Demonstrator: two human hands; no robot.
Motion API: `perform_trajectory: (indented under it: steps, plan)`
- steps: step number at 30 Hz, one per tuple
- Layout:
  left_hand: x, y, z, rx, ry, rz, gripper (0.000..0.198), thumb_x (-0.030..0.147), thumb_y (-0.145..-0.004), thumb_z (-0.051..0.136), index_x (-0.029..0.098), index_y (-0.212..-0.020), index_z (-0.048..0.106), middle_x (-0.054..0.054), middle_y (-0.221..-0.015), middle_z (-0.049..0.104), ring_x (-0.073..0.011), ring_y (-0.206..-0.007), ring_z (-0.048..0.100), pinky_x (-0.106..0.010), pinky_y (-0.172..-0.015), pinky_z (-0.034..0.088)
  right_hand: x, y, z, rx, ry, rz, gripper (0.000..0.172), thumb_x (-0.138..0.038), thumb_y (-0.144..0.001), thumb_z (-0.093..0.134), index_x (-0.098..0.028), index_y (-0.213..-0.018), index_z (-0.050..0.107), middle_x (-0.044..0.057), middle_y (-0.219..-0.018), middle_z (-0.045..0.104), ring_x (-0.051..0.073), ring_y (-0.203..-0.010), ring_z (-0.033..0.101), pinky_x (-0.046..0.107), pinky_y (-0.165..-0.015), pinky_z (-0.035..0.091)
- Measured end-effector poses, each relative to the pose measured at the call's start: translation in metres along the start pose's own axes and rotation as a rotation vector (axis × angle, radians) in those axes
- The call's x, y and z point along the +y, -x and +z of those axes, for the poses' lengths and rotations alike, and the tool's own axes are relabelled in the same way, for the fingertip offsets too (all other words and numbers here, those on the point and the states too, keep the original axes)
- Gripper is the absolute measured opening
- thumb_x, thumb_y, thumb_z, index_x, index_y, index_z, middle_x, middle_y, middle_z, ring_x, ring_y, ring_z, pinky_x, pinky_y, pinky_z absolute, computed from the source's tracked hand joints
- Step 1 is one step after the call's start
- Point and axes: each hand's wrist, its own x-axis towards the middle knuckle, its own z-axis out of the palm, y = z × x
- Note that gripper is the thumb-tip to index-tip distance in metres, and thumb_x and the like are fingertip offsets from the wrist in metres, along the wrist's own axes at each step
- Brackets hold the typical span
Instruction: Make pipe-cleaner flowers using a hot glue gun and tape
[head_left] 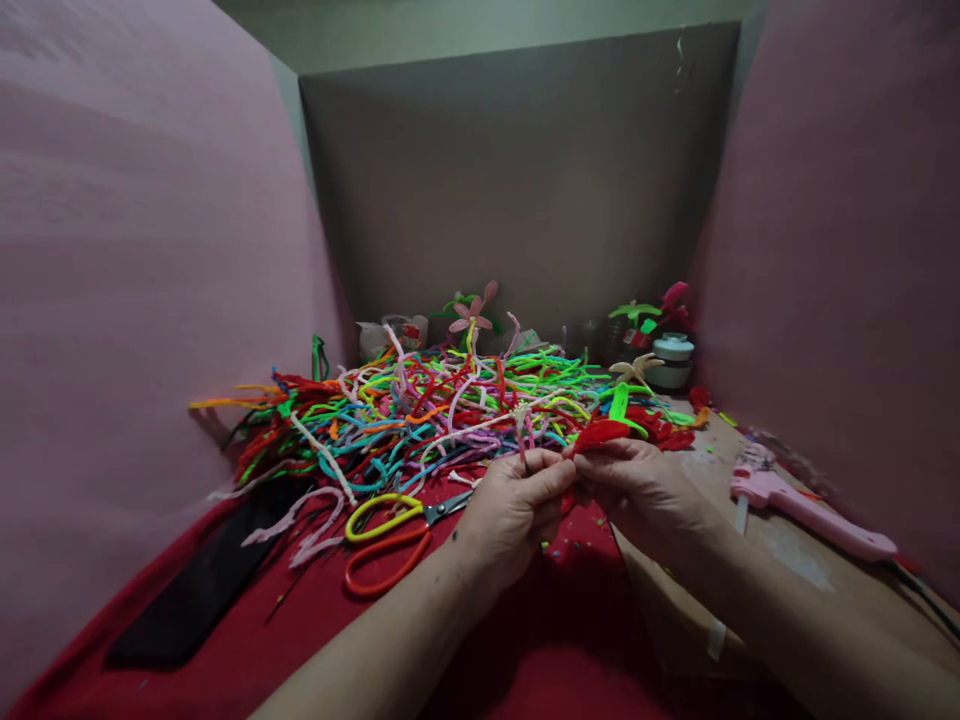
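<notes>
My left hand (517,500) is closed in a pinch on a thin stem that carries a small cluster of pale beads (520,410). Right beside it, my right hand (630,485) pinches a red fuzzy piece (600,434), and the fingertips of both hands meet. A bright green fuzzy piece (619,405) shows just above the red one. Behind the hands lies a large heap of colourful pipe cleaners (420,410). Scissors with one yellow and one red handle (386,535) rest left of my left hand, their blade tips partly hidden.
A black flat object (199,580) lies at the left on the red cloth (300,640). At the right, a pink glue gun (810,510) rests on a cardboard surface (787,590). Behind the heap stand a pink fuzzy flower (471,314) and a white-lidded jar (673,360). Panels enclose three sides.
</notes>
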Motion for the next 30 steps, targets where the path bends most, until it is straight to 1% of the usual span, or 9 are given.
perform_trajectory:
  steps: [2, 5, 7, 11, 17, 21, 25, 30]
  plan:
    - [0.001, 0.000, 0.001, 0.010, -0.006, 0.025, 0.028, 0.037, -0.072, 0.067, 0.014, -0.080, 0.054, 0.007, -0.052, 0.044, -0.0007, -0.037, 0.022, -0.018, -0.039, 0.015, -0.002, 0.000, -0.002, 0.024, 0.021, -0.064, 0.015, -0.021, -0.054, 0.079, -0.015, -0.062, 0.068, -0.001, -0.057, 0.059, 0.008, -0.051, 0.049, 0.023, -0.051, 0.039]
    - [0.002, -0.003, 0.002, 0.081, 0.021, 0.100, 0.036, 0.048, -0.078, 0.057, 0.016, -0.095, 0.053, 0.001, -0.072, 0.055, -0.0031, -0.046, 0.037, -0.018, -0.043, 0.023, -0.007, 0.000, -0.004, 0.067, 0.073, -0.197, 0.013, -0.023, -0.059, 0.077, -0.016, -0.066, 0.068, -0.001, -0.059, 0.060, 0.009, -0.052, 0.050, 0.024, -0.052, 0.040]
    - [0.002, -0.005, 0.001, 0.137, 0.011, 0.153, 0.037, 0.049, -0.081, 0.051, 0.017, -0.099, 0.052, -0.002, -0.082, 0.058, -0.0043, -0.050, 0.041, -0.018, -0.046, 0.026, -0.007, 0.001, -0.004, 0.103, 0.118, -0.257, 0.012, -0.024, -0.061, 0.076, -0.016, -0.066, 0.068, 0.000, -0.061, 0.061, 0.010, -0.054, 0.050, 0.024, -0.053, 0.041]
    - [0.001, -0.007, 0.001, 0.181, -0.084, 0.208, 0.028, 0.043, -0.079, 0.057, 0.017, -0.087, 0.053, 0.001, -0.076, 0.056, -0.0035, -0.049, 0.036, -0.017, -0.047, 0.026, -0.004, 0.002, -0.002, 0.145, 0.199, -0.288, 0.011, -0.024, -0.060, 0.076, -0.017, -0.063, 0.067, -0.001, -0.057, 0.060, 0.010, -0.053, 0.049, 0.025, -0.054, 0.040]
    - [-0.001, -0.004, 0.002, 0.165, -0.168, 0.241, 0.027, 0.043, -0.078, 0.059, 0.016, -0.081, 0.057, 0.004, -0.063, 0.046, -0.0039, -0.047, 0.029, -0.018, -0.045, 0.020, 0.002, 0.004, 0.000, 0.154, 0.203, -0.299, 0.011, -0.026, -0.061, 0.077, -0.018, -0.065, 0.070, -0.002, -0.059, 0.062, 0.010, -0.056, 0.051, 0.026, -0.059, 0.040]
    - [-0.002, -0.003, 0.001, 0.132, -0.219, 0.243, 0.023, 0.038, -0.080, 0.058, 0.016, -0.076, 0.055, 0.005, -0.056, 0.043, -0.0050, -0.047, 0.033, -0.019, -0.047, 0.025, 0.005, 0.004, -0.001, 0.154, 0.201, -0.288, 0.011, -0.026, -0.062, 0.077, -0.019, -0.064, 0.070, -0.002, -0.060, 0.062, 0.010, -0.058, 0.050, 0.026, -0.061, 0.040]
    - [-0.002, -0.002, 0.003, 0.147, -0.306, 0.266, 0.021, 0.034, -0.083, 0.055, 0.015, -0.075, 0.056, 0.004, -0.052, 0.044, -0.0062, -0.047, 0.038, -0.020, -0.049, 0.030, 0.008, 0.004, -0.002, 0.143, 0.184, -0.271, 0.009, -0.026, -0.065, 0.075, -0.019, -0.068, 0.071, -0.001, -0.064, 0.063, 0.011, -0.060, 0.049, 0.027, -0.062, 0.039]
    - [-0.001, 0.000, 0.006, 0.179, -0.358, 0.296, 0.021, 0.031, -0.082, 0.056, 0.015, -0.070, 0.055, 0.004, -0.051, 0.047, -0.0064, -0.045, 0.039, -0.020, -0.048, 0.032, 0.007, 0.005, -0.002, 0.141, 0.236, -0.267, 0.013, -0.027, -0.067, 0.074, -0.019, -0.061, 0.067, -0.004, -0.057, 0.055, 0.010, -0.058, 0.044, 0.026, -0.060, 0.035]
